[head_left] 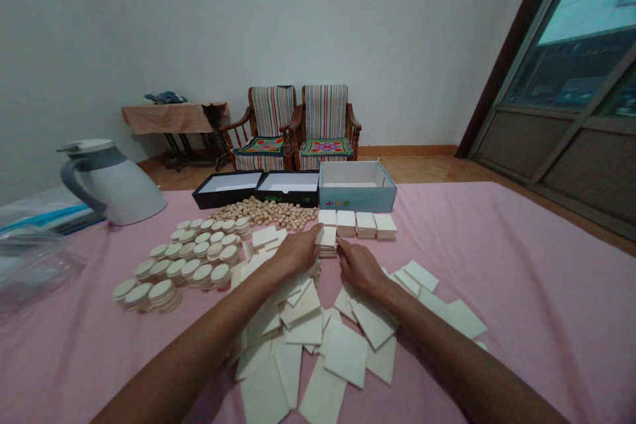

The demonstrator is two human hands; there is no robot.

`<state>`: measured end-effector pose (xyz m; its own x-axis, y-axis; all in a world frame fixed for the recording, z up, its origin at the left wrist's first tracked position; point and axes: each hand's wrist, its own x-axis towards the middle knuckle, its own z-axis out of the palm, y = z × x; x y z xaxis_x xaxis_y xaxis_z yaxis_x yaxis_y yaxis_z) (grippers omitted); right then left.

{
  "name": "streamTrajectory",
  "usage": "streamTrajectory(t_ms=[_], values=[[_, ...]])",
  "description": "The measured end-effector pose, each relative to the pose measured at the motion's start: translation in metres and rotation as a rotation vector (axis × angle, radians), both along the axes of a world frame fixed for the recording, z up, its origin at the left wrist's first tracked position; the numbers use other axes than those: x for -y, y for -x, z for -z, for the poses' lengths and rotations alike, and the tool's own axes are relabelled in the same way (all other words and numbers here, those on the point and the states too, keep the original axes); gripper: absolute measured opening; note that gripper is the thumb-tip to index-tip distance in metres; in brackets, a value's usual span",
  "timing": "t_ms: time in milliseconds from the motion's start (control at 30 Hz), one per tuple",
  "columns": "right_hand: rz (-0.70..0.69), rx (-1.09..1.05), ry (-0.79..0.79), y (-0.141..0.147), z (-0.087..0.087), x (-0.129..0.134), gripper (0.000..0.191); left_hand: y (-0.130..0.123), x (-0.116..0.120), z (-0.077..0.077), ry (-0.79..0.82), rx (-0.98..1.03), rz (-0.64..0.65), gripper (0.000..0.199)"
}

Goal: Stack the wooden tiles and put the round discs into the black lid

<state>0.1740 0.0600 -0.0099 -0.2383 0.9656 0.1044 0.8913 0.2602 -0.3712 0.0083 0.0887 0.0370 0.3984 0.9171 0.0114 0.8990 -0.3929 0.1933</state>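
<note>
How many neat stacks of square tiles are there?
5: four stacks in a row before the blue box, one stack between the left hand and right hand; others may be hidden.

The lower edge crops the left forearm (199, 338), the right forearm (447, 334) and the nearest tiles (346, 352). The left edge crops the plastic case (37, 265); the right edge crops the door (551, 126). The left hand (299, 250) and right forearm conceal some tiles. Lettering (338, 203) on the blue box (375, 199) is illegible.

Striped armchairs (325, 110) and colourful seat mats (326, 146) suggest a home.
</note>
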Motion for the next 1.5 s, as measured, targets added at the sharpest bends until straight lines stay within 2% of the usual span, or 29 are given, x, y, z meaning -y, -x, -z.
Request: streamTrajectory(t_ms=[167,333,467,633,800,967,1067,1200,1333,1500], values=[[-0.01,-0.045,0.039,-0.025,-0.019,-0.001,0.032,0.014,0.016,-0.003,-0.089,0.07,-0.015,0.059],[-0.145,0.036,0.115,-0.044,-0.039,0.029,0.021,0.035,0.052,0.002,-0.259,0.171,0.06,0.042],[-0.226,0.212,0.026,-0.029,-0.045,0.063,0.035,0.042,0.071,0.014,-0.413,0.216,0.133,0.029],[-0.177,0.357,-0.004,-0.006,-0.039,0.079,0.041,0.04,0.072,0.027,-0.543,0.28,0.172,0.022],[-0.141,0.237,0.01,-0.008,-0.031,0.069,0.04,0.042,0.072,0.036,-0.582,0.325,0.194,0.021],[-0.161,-0.04,-0.076,-0.02,-0.027,0.036,0.049,0.045,0.072,0.039,-0.581,0.358,0.208,0.022],[-0.106,-0.001,-0.165,-0.022,-0.026,0.015,0.048,0.045,0.072,0.039,-0.581,0.377,0.215,0.021],[-0.054,0.134,-0.151,-0.019,-0.022,-0.002,0.046,0.045,0.074,0.037,-0.589,0.386,0.216,0.021],[-0.069,0.177,-0.138,-0.019,-0.016,-0.006,0.049,0.045,0.076,0.036,-0.589,0.391,0.217,0.021],[-0.062,0.208,-0.151,-0.021,-0.016,-0.005,0.042,0.044,0.076,0.035,-0.582,0.404,0.223,0.02]])
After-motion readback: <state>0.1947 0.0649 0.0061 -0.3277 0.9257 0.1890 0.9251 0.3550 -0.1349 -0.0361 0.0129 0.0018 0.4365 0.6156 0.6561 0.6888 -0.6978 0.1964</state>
